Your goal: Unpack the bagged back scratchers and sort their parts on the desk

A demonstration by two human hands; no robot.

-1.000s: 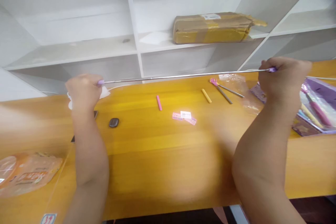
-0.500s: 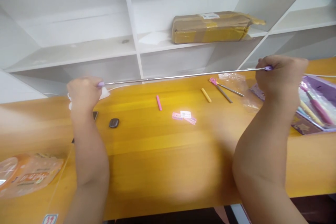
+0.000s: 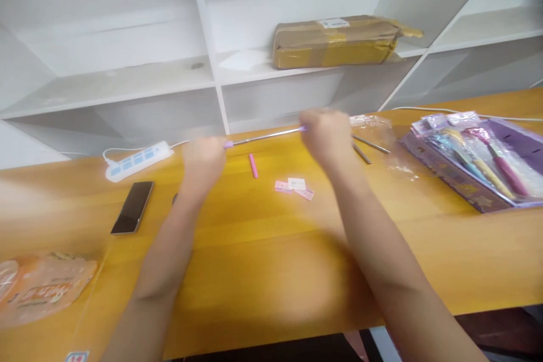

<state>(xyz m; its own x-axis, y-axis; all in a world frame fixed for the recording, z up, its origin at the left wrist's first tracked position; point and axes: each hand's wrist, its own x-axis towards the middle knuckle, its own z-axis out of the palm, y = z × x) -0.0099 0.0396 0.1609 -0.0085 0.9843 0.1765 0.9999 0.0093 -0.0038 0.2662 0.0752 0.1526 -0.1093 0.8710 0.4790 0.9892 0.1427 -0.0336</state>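
Observation:
A thin telescopic metal rod (image 3: 267, 136) with purple ends spans the space between my two fists, raised over the back of the table. My left hand (image 3: 204, 161), somewhat blurred, is closed around one purple end. Around the other end my right hand (image 3: 326, 134) is closed too, a little higher. What lies inside both fists is hidden. Below the rod, a short pink tube (image 3: 253, 166) rests on the wooden table (image 3: 254, 266). Two slim metal rods (image 3: 371, 144) lie just right of my right hand, their far ends hidden behind it.
Pink and white labels (image 3: 296, 185) lie mid-table. At right, a purple box (image 3: 475, 192) holds packaged items with coloured handles, beside clear plastic wrap (image 3: 377, 127). A phone (image 3: 132, 207), power strip (image 3: 138, 161) and orange bag (image 3: 46, 288) are at left. A taped carton (image 3: 335, 42) occupies the shelf.
Both hands have come together, the right moving far left and the left moving right. The rod between them has become much shorter. The phone and power strip are now uncovered.

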